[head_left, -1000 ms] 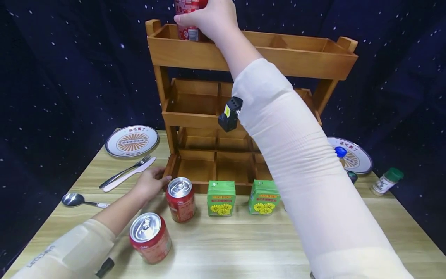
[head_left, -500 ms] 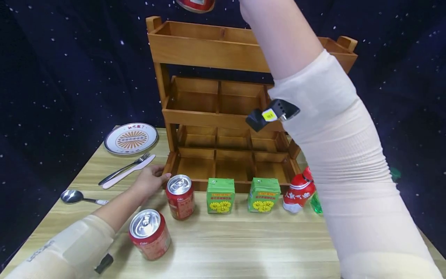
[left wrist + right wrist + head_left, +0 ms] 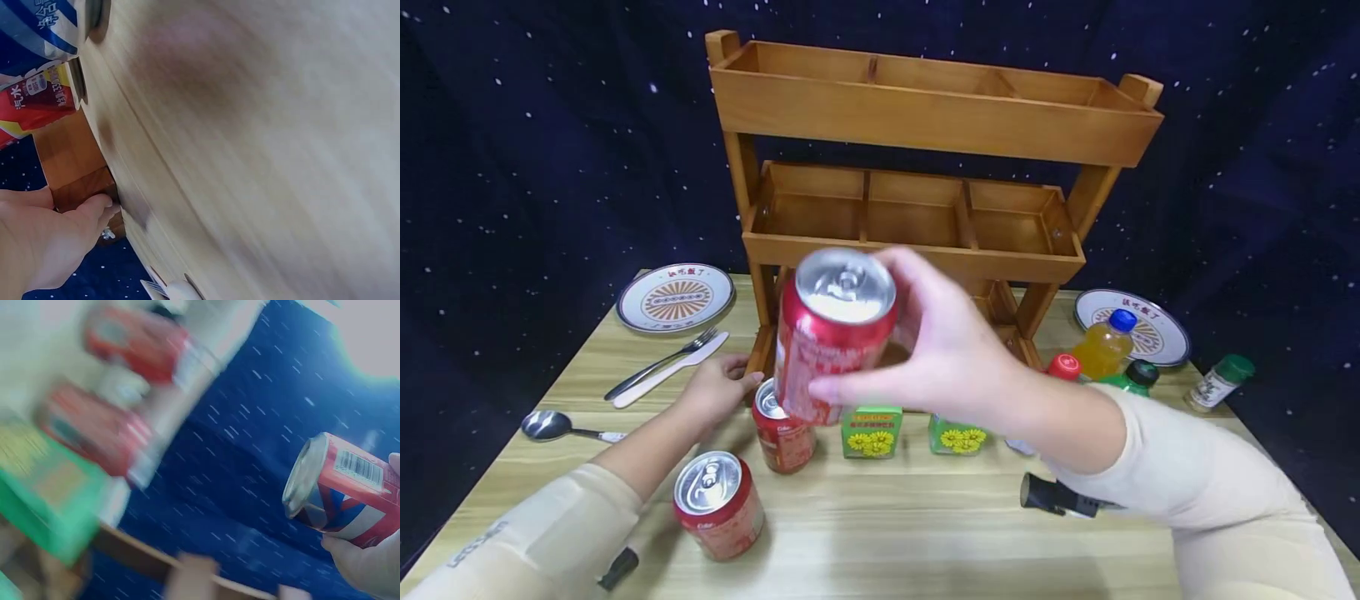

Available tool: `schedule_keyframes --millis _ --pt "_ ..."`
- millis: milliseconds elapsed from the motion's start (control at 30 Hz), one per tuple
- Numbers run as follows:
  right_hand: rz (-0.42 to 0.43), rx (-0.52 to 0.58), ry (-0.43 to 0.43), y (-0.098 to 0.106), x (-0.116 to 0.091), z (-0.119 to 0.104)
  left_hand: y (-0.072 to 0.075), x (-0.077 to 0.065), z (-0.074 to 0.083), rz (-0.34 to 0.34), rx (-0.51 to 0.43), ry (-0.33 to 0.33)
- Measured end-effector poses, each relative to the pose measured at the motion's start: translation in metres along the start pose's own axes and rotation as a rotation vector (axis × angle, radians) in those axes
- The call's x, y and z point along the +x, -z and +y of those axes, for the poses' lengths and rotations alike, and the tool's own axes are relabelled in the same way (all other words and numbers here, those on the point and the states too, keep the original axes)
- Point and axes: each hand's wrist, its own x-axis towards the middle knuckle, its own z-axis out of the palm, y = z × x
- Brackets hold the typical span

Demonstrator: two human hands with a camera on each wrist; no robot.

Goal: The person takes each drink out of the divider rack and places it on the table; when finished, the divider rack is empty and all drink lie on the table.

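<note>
My right hand [image 3: 951, 350] grips a red soda can [image 3: 835, 350] in the air before the tiered wooden rack [image 3: 925, 108]. The right wrist view shows this can [image 3: 350, 494] with its barcode, held by fingers and thumb. My left hand [image 3: 718, 392] holds the rack's lower left corner. In the left wrist view, thumb and finger of that hand [image 3: 44, 237] lie on either side of the wood. A second soda can [image 3: 786, 446] stands on the table, partly behind the held one. Nearer the front left stands a third can [image 3: 722, 521].
Two green drink cartons [image 3: 871, 437] stand before the rack. Right of them are a red-capped bottle [image 3: 1064, 367], a yellow drink bottle [image 3: 1103, 348] and a seasoning jar [image 3: 1219, 385]. At left lie a plate [image 3: 676, 297], a fork, a knife [image 3: 670, 371] and a spoon [image 3: 547, 426].
My right hand has lifted the can out of the rack's top tier and brought it down and toward me. The left hand stays at the rack's corner.
</note>
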Motion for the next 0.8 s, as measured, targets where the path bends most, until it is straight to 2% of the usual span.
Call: schedule_keyframes --millis 133,233,400,567,800 --pt "-0.114 -0.011 -0.094 -0.016 -0.028 0.045 0.002 -0.002 0.0 0.01 0.023 -0.002" --pt "-0.14 -0.097 -0.13 -0.026 -0.044 0.077 0.002 -0.003 0.002 0.012 0.016 0.011" --pt "-0.163 -0.215 -0.175 -0.036 -0.061 0.117 0.001 -0.002 0.002 0.004 -0.006 0.025" --pt "-0.208 -0.213 -0.159 -0.043 -0.068 0.143 0.001 -0.002 0.002 0.003 -0.002 0.033" --pt "-0.21 -0.213 -0.17 -0.047 -0.07 0.154 0.001 -0.002 0.003 0.009 -0.005 0.041"
